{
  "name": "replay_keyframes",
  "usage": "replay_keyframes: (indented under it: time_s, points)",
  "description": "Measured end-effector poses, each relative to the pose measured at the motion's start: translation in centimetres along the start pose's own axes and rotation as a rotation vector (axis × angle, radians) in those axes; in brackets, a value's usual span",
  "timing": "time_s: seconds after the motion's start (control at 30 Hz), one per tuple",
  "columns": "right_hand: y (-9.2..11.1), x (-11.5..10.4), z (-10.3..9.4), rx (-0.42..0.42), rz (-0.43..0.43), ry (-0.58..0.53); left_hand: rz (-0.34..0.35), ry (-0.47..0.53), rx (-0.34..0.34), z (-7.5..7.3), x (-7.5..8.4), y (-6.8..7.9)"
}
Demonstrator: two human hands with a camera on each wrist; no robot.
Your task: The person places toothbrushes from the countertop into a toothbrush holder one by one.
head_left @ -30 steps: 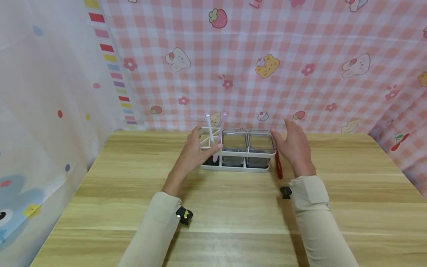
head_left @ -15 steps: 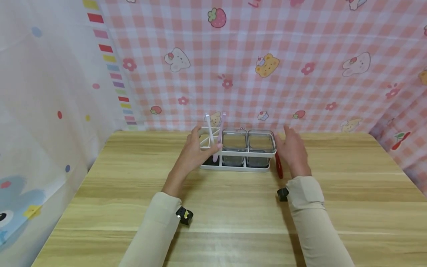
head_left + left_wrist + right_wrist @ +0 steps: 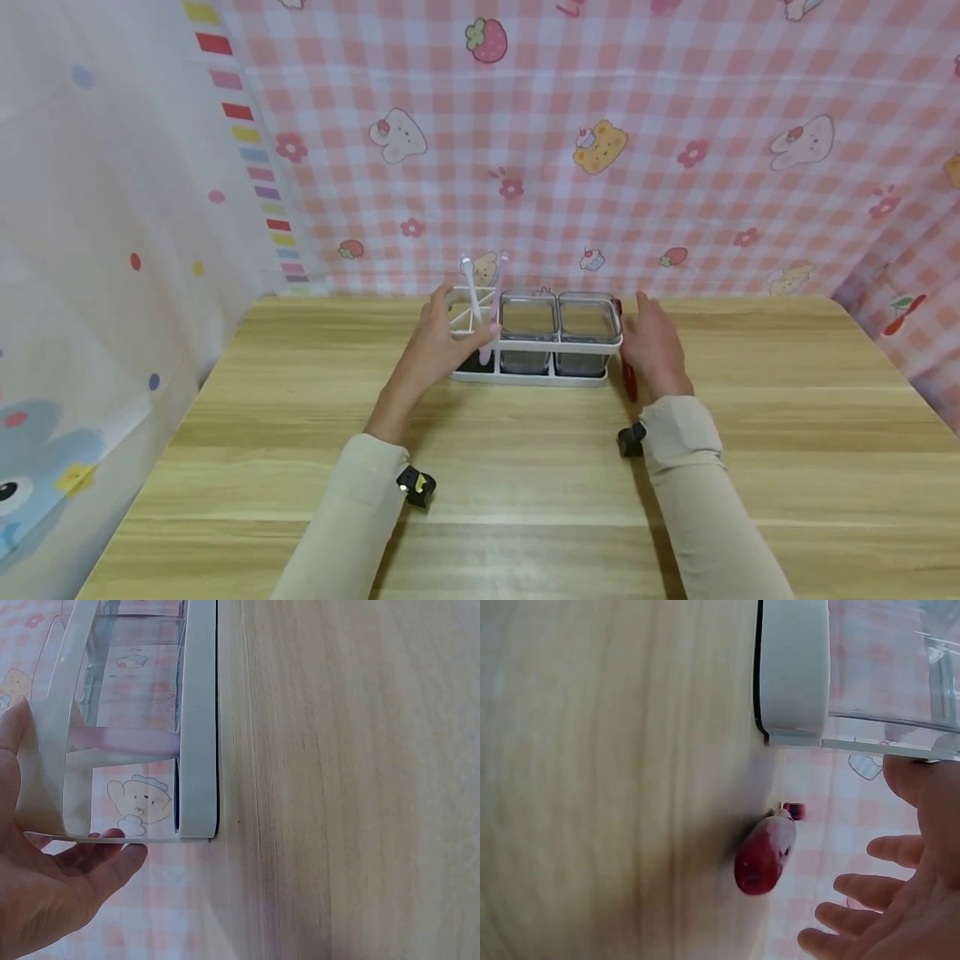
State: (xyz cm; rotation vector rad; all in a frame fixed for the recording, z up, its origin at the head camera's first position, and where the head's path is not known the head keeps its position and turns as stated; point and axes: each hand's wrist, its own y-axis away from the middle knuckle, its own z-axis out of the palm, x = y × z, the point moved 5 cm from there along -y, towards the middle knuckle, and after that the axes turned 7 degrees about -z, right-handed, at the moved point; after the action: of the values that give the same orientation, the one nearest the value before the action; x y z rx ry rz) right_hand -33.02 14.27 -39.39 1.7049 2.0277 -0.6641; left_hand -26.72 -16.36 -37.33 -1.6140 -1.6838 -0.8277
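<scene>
A white toothbrush holder (image 3: 555, 345) stands on the table near the back cloth. My left hand (image 3: 435, 342) grips its left end, thumb on the front of the upper rim and fingers around the side. A white toothbrush (image 3: 472, 286) and a pink toothbrush (image 3: 496, 292) lean in the left compartment. Two clear cups, a middle cup (image 3: 527, 362) and a right cup (image 3: 581, 364), fill the others. At the right end is my right hand (image 3: 656, 350), its thumb right at the rim and its fingers spread. A red-handled thing with a thin neck and small head (image 3: 765, 855) is beside that end, partly hidden.
Behind the holder hangs a pink checked cloth (image 3: 540, 217), close to the table's back edge. A white patterned cloth (image 3: 172, 275) hangs on the left. Wooden tabletop (image 3: 525, 467) extends in front and to both sides.
My right hand has come left, closer to the holder's right end and the red-handled thing. The left hand keeps its grip, and the holder stays in place.
</scene>
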Motion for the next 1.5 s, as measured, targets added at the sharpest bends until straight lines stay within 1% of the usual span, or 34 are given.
replay_keyframes:
  time_s: [0.17,0.37,0.47,0.7,0.77,0.97,1.07,1.23,1.37,1.5]
  points:
    - [-0.1,0.4,0.3,-0.011,-0.024,-0.009,0.001,-0.004,0.006,0.0,0.1,0.0]
    - [-0.3,1.2,0.7,-0.006,0.014,-0.002,-0.003,0.001,-0.005,0.1,0.2,0.0]
    - [-0.4,1.3,0.8,0.000,0.017,0.002,0.001,0.005,-0.005,0.0,0.2,0.1]
    - [-0.6,1.4,0.9,0.006,-0.048,0.081,0.004,0.001,-0.004,0.0,0.2,0.0]
    - [-0.6,1.5,0.8,0.012,-0.053,0.096,0.005,0.002,-0.007,0.1,0.2,-0.1]
    - [-0.4,2.1,0.5,0.015,0.016,0.083,0.010,0.011,-0.008,0.0,0.2,0.0]
    - [-0.3,2.4,0.2,0.022,0.049,0.053,0.011,0.014,-0.007,0.0,0.2,-0.1]
    - [-0.2,3.1,0.1,0.026,0.128,-0.055,0.008,0.014,-0.007,0.0,0.2,-0.1]
    - [-0.1,4.1,0.1,0.071,0.204,-0.198,0.005,0.009,-0.005,0.0,0.2,0.0]
    - [0.1,4.9,0.2,0.118,0.268,-0.417,0.002,0.006,-0.005,-0.1,0.3,0.1]
